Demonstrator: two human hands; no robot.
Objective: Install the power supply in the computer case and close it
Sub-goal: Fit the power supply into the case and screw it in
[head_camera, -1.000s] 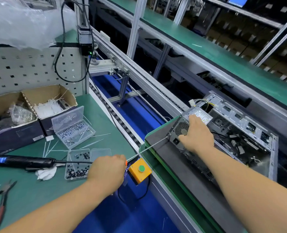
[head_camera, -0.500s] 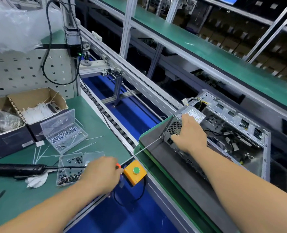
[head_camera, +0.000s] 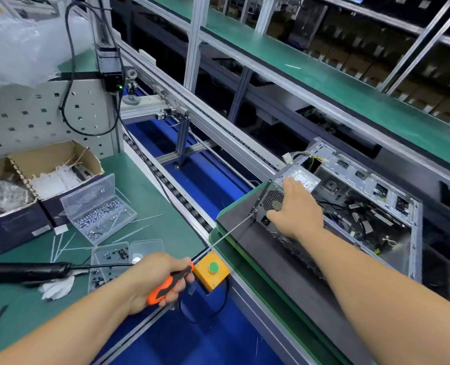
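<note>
Left hand (head_camera: 158, 279) keeps its grip on the screwdriver (head_camera: 208, 250), tip unmoved at the power supply (head_camera: 292, 189) rear corner; right hand (head_camera: 296, 210) stays flat on it: fastening continues.

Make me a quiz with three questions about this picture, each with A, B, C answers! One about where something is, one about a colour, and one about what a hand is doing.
1. Where does the tip of the screwdriver touch?
A. the box of screws
B. the corner of the power supply in the computer case
C. the pliers

2. What colour is the round button on the yellow box?
A. red
B. blue
C. green

3. What is the right hand doing?
A. resting flat on the power supply
B. holding a cable
C. making a fist in the air

Answers: 1 B, the long shaft ends at that corner. 2 C, the button is green. 3 A, its fingers lie spread on the box, while the left hand grips the orange handle.
</note>
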